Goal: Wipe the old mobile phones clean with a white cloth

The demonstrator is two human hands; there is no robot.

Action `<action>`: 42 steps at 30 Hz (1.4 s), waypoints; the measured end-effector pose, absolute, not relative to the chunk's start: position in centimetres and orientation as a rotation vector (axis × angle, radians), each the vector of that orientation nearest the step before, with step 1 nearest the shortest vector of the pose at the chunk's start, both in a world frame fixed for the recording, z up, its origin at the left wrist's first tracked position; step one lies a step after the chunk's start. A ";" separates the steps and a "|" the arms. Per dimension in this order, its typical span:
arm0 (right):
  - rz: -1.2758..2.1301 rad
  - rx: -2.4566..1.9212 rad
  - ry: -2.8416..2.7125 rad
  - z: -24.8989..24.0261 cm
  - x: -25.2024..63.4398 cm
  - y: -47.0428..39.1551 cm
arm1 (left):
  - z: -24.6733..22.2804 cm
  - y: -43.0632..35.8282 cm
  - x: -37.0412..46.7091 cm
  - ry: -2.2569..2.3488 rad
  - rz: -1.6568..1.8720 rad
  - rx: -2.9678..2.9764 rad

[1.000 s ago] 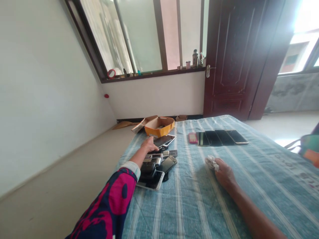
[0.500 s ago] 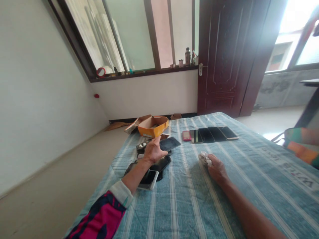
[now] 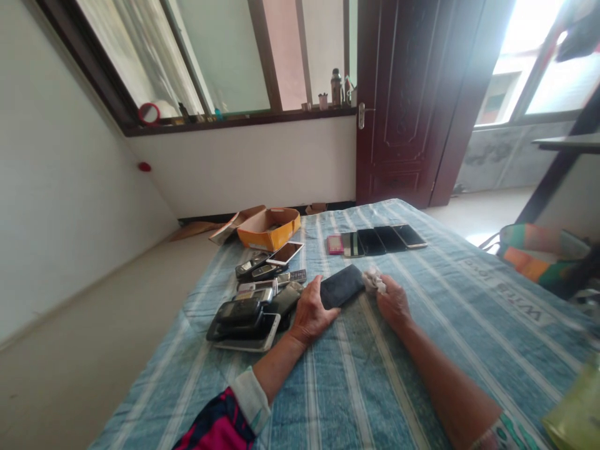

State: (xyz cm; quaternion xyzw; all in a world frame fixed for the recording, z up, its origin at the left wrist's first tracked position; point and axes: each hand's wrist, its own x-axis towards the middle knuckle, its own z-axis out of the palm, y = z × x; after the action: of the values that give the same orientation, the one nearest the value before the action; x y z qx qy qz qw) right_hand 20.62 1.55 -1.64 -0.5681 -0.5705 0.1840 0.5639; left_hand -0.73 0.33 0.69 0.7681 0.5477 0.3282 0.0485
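My left hand [image 3: 312, 312] is closed around the left end of a dark smartphone [image 3: 343, 286], thumb along its near edge. Pinched in my right hand [image 3: 394, 304] is a crumpled white tissue [image 3: 374, 280], close by the phone's right end; whether they touch I cannot tell. Left of my left hand lies a heap of old mobile phones, among them a black phone [image 3: 240, 310] on top and a white-edged phone [image 3: 269, 334] beneath. Farther back rests a white phone [image 3: 285, 252] with a dark screen.
An open orange box [image 3: 269, 239] stands at the bed's far left. Several phones [image 3: 372, 242] lie in a row at the far side, beside a small pink box [image 3: 334, 244]. A striped blue cloth [image 3: 347, 387] covers the bed. Beyond it is a dark red door [image 3: 403, 112].
My left hand has brought the dark phone from over the heap to the right, close to the tissue in my right hand. The camera view has shifted slightly.
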 end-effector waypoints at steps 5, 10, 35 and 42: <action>0.480 -1.384 -1.292 -1.5 21.0 1.5 | 0.4 0.2 -0.9 1.671 0.960 2.337; 0.512 -1.405 -1.260 -1.4 21.0 1.5 | 1.6 0.1 -0.5 1.706 0.875 2.257; 0.654 -1.297 -1.068 -1.2 21.1 2.0 | 8.9 6.0 -2.4 1.374 0.489 1.334; 0.670 -1.277 -1.069 -1.1 21.1 1.9 | 8.7 6.4 -2.3 1.347 0.484 1.186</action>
State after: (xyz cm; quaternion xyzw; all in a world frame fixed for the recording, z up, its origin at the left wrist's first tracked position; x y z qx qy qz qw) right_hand 21.13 1.93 -1.11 -0.5562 -0.4655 0.2918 0.6236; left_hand -2.34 6.39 8.67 0.5111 0.5808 0.2085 0.5982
